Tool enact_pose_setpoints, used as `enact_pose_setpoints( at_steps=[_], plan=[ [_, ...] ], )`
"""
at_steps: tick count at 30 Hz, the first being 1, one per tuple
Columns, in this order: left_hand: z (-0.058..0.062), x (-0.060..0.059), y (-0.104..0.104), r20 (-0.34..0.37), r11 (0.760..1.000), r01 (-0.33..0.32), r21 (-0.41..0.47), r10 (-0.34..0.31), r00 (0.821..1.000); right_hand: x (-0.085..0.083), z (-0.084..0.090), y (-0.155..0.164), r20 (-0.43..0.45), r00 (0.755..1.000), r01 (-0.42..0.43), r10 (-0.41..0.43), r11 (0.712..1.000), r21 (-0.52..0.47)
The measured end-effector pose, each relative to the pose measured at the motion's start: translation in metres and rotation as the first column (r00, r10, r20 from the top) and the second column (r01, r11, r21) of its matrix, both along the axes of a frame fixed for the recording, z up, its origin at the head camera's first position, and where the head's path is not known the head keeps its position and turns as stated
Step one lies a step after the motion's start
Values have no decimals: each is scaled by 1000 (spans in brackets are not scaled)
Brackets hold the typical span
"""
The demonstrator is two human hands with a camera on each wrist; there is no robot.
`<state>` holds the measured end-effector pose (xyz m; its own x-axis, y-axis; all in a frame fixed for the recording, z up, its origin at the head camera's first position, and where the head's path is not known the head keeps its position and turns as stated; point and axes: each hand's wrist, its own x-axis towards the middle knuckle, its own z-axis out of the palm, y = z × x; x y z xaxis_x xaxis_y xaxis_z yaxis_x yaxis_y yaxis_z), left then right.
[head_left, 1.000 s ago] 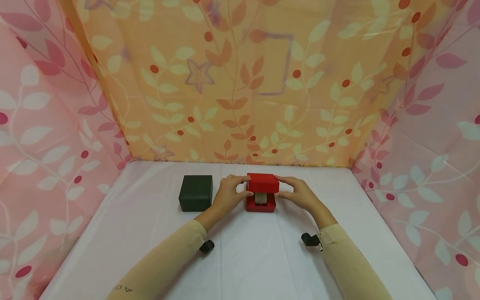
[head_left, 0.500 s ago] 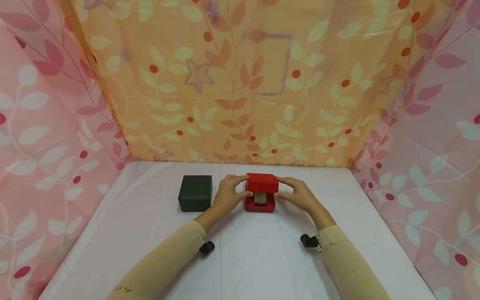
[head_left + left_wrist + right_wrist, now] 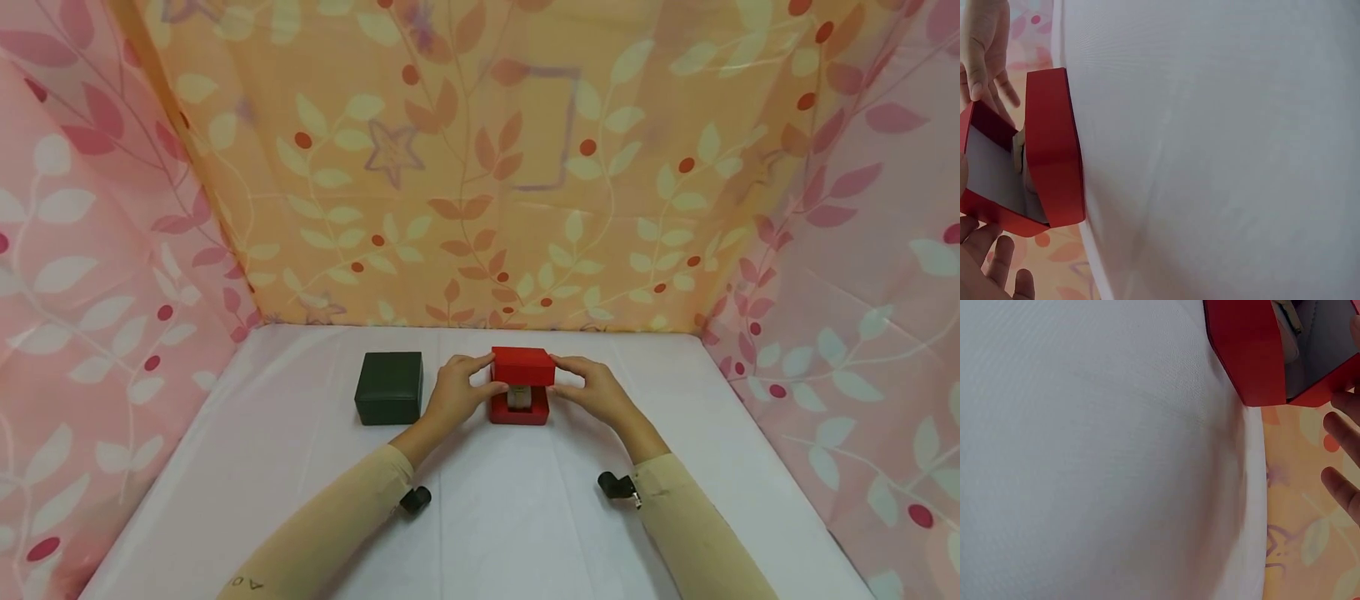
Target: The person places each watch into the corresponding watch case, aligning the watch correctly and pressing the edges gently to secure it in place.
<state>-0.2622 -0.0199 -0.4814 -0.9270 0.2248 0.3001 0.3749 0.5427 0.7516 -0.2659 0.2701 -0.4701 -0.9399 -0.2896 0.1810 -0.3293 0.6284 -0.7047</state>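
Observation:
A small red hinged box stands on the white-covered table with its lid partly raised. Inside sits a pale banded item, apparently a watch. My left hand pinches the lid's left side between thumb and fingers. On the other side, my right hand holds the lid the same way. The left wrist view catches the box side-on, its red base resting on the cloth and its pale lining showing. Fingertips of the right hand lie along the lid in the right wrist view.
A closed dark green box stands left of the red one, near my left hand. White cloth covers the table. Patterned curtains hang behind it and along both sides.

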Motion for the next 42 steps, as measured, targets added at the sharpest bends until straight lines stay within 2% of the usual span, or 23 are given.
enact_pose_setpoints(
  at_steps=[4, 13, 23, 36, 42],
  plan=[
    [-1, 1, 0, 41, 1000, -17, 17, 16, 999, 1, -1, -2, 15, 1000, 13, -12, 1000, -13],
    [-2, 1, 1, 69, 998, -44, 37, 41, 997, 3, -8, -9, 72, 995, 81, -74, 992, -93],
    [-2, 7, 2, 127, 995, -70, 67, 61, 990, 9, -12, -13, 88, 991, 109, -101, 989, -95],
    [-5, 13, 7, 120, 994, -52, 99, 40, 992, 18, -17, -14, 80, 989, 129, -122, 987, -93],
    [-6, 15, 8, 114, 993, -63, 101, 51, 992, 20, -17, -16, 65, 990, 130, -125, 988, -87]
  ],
)
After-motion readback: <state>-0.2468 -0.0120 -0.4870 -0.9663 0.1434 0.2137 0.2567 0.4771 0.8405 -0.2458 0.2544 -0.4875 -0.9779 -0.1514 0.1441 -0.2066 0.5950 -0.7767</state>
